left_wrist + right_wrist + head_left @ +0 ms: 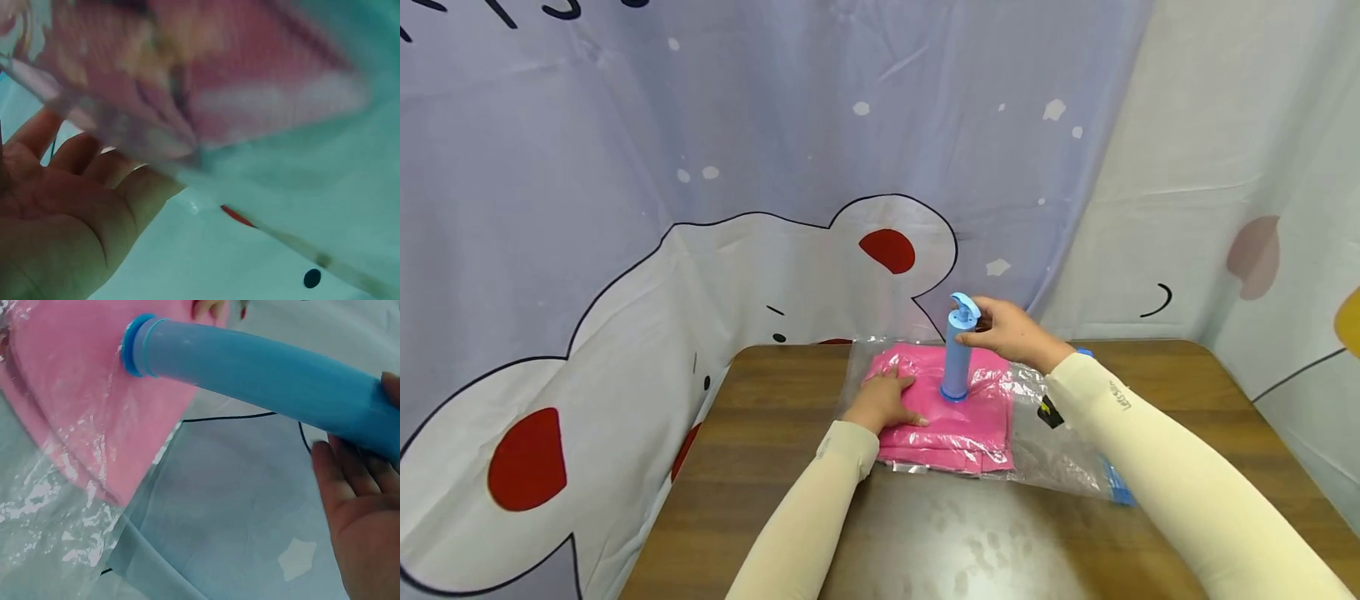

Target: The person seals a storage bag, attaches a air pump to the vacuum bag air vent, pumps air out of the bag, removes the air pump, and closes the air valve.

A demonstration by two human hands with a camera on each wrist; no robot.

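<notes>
A clear plastic vacuum bag lies on the table with folded pink cloth inside. My left hand rests on the bag's left part with its fingers spread. In the left wrist view the palm shows beside the blurred plastic and pink cloth. A blue hand pump stands nearly upright on the bag over the cloth. My right hand holds it near the top, thumb and fingers around the barrel just below the handle. In the right wrist view the pump's round base meets the bag.
The brown wooden table runs up to a printed curtain at the back and sides. A blue strip edges the bag's right end, under my right forearm. A dark patch with yellow shows on the bag.
</notes>
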